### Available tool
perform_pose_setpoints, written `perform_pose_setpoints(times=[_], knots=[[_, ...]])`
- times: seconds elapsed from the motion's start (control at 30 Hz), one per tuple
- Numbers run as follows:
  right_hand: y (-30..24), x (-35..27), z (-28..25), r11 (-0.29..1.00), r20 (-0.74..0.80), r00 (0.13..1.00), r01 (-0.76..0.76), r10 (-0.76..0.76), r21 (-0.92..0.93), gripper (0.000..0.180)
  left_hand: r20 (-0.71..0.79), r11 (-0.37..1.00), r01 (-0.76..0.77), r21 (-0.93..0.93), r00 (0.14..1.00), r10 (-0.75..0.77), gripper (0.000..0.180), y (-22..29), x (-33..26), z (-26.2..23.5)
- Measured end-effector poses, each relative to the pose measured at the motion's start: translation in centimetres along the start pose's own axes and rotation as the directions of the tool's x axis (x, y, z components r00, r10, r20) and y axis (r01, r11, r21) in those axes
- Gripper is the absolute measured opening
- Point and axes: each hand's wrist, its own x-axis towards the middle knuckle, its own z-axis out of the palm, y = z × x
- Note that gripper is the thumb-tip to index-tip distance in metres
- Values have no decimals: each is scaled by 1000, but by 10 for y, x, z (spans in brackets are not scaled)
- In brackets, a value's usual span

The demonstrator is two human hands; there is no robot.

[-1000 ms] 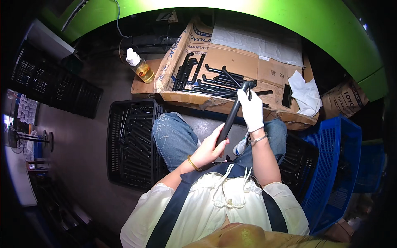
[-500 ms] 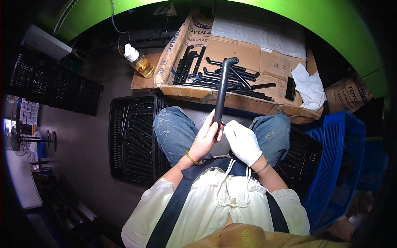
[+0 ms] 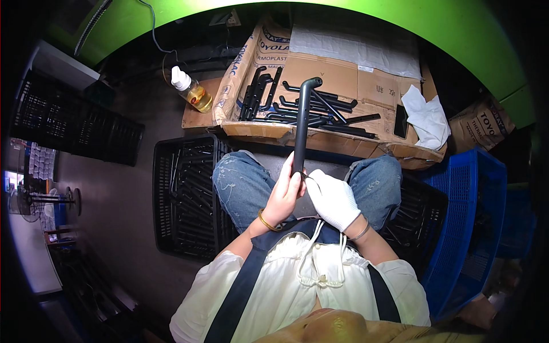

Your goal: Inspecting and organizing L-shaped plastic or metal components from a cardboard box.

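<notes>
Upright before me stands a long black plastic tube (image 3: pixel 303 123) with a hooked upper end. My bare left hand (image 3: pixel 285 191) is closed around its lower part. In a white glove, my right hand (image 3: pixel 333 199) is closed just right of the tube's lower end. Its fingertips pinch at a small dark bit by the tube's edge, too small to name. Beyond my hands, several similar black hooked tubes (image 3: pixel 320 110) lie in a heap on the cardboard box (image 3: pixel 349 77), with more standing side by side at its left.
A spray bottle (image 3: pixel 194 94) with yellow liquid stands left of the box. A white cloth (image 3: pixel 426 120) lies at the box's right. Black crates (image 3: pixel 157 197) with black parts flank my knees. Blue crates (image 3: pixel 457 228) stand at the right, and a green machine edge (image 3: pixel 469 46) curves above.
The tube has tipped slightly left and more upright, its hooked end shifting left. My right fingers have moved a little left, onto the tube's edge.
</notes>
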Motion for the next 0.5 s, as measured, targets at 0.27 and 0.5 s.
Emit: perform_pose_setpoints(times=[0.27, 0.5], knots=[[12, -1, 7, 993, 10, 997, 79, -78, -90, 20, -24, 993, -10, 117, 1000, 13, 56, 4, 2, 5], [10, 1, 10, 955, 73, 987, 158, -144, -249, 15, -63, 933, -122, 338, 986, 152, 56, 0, 0, 10]])
